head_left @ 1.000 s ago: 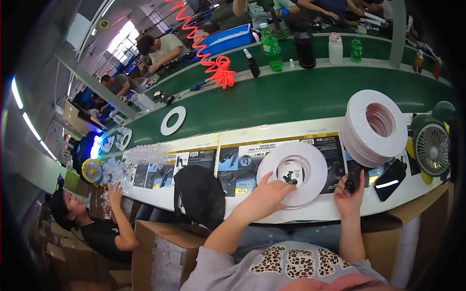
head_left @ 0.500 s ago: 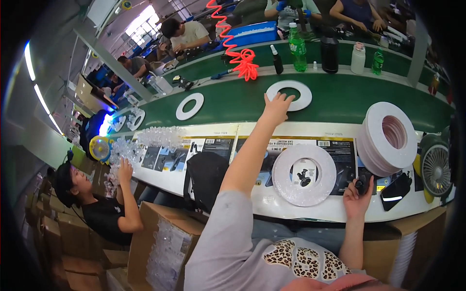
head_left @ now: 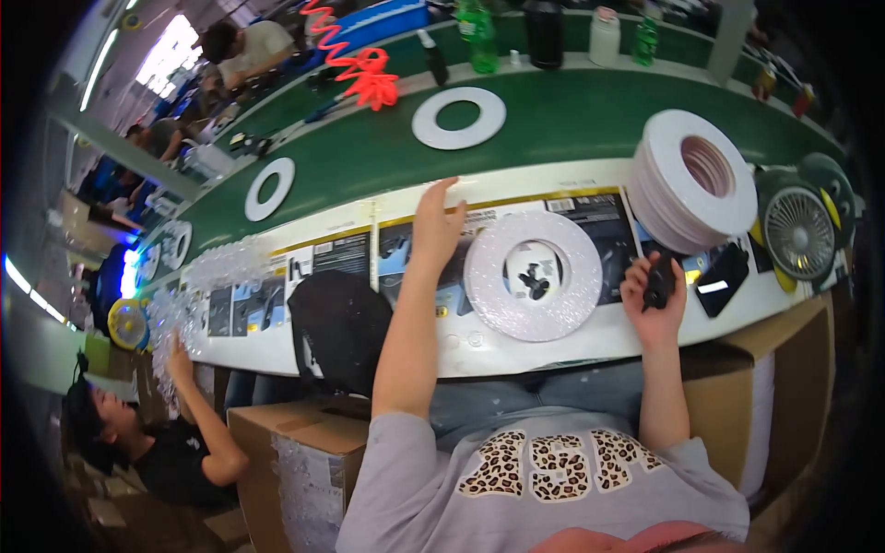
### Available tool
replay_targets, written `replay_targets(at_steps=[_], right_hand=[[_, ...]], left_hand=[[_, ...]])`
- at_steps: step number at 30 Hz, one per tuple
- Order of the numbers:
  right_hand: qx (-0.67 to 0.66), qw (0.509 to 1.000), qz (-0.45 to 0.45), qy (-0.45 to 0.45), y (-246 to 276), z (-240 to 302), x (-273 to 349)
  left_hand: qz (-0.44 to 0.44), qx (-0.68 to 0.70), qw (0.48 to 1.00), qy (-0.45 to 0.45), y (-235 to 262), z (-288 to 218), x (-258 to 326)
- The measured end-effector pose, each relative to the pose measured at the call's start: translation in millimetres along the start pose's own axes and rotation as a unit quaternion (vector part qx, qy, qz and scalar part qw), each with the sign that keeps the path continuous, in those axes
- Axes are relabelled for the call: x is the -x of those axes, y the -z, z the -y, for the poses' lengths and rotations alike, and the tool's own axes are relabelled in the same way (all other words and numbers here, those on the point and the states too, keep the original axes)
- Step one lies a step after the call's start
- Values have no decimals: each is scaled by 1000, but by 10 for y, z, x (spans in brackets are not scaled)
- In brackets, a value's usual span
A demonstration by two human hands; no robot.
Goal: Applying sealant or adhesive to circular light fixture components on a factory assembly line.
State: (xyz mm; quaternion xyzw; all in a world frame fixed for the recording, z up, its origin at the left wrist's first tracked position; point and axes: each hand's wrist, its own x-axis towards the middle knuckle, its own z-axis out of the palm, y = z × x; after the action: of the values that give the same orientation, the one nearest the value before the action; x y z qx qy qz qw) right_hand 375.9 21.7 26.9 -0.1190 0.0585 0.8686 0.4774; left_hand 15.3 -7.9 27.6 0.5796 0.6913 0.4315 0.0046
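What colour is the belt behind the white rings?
Dark green conveyor belt, seen in the head view.

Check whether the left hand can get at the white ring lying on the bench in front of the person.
Probably yes: the left hand rests open beside the white ring, with nothing between them.

green bottles (head_left: 479, 37) stand behind the conveyor belt (head_left: 572, 120) (one white ring (head_left: 458, 118) riding it), a small fan (head_left: 800, 232) at right.

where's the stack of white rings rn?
Head view, right side: the stack of white rings leans on the pale bench edge, above the right hand, with the small fan to its right and the single flat ring lower left.
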Motion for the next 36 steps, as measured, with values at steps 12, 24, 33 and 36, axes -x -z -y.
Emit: replay_targets(at_steps=[12, 24, 33, 36], right_hand=[[174, 978, 25, 110, -407, -364, -225], [384, 896, 62, 216, -917, -585, -852], [420, 875, 69, 231, -1038, -620, -953], [416, 880, 82, 215, -1062, -605, -957]], left_hand=[[69, 77, 993, 57, -119, 110, 79], [189, -112, 973, -68, -208, -480, 237], [204, -54, 975, -68, -162, -441, 207], [216, -26, 974, -66, -125, -481, 173]])
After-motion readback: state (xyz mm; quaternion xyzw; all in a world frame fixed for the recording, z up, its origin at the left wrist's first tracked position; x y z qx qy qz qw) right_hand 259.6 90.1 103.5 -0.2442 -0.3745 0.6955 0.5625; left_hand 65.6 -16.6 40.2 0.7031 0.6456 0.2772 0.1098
